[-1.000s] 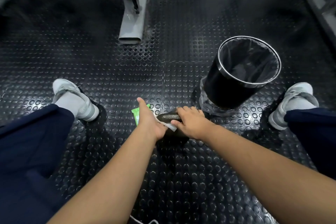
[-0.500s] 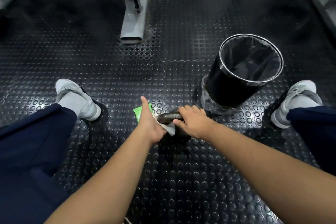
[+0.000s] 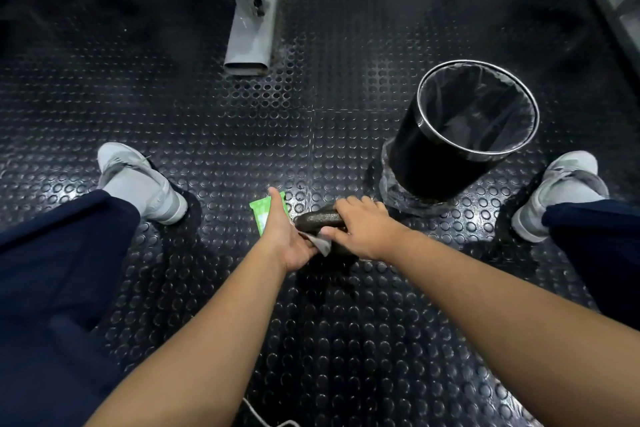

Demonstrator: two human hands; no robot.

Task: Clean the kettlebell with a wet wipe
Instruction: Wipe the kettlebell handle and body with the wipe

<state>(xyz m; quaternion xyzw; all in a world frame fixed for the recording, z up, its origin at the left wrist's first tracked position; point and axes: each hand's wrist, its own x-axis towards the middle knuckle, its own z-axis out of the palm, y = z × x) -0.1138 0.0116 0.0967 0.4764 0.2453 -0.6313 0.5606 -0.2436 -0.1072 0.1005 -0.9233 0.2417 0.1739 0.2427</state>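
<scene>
A dark kettlebell (image 3: 320,218) stands on the studded rubber floor between my feet; only its handle and a bit of its body show. My right hand (image 3: 363,227) grips the handle from the right, fingers curled over it. My left hand (image 3: 285,234) holds a grey-white wet wipe (image 3: 320,243) against the kettlebell's left side, thumb pointing away from me. Most of the wipe and the kettlebell's body are hidden under my hands.
A green wipe packet (image 3: 265,213) lies on the floor just left of my left hand. A black bin (image 3: 446,156) with a clear liner stands at the right, beyond the kettlebell. A grey machine leg (image 3: 251,31) stands further off. My shoes (image 3: 138,180) flank the spot.
My left hand with the wipe has slid slightly down and toward me along the kettlebell's left side. My right hand keeps its grip on the handle.
</scene>
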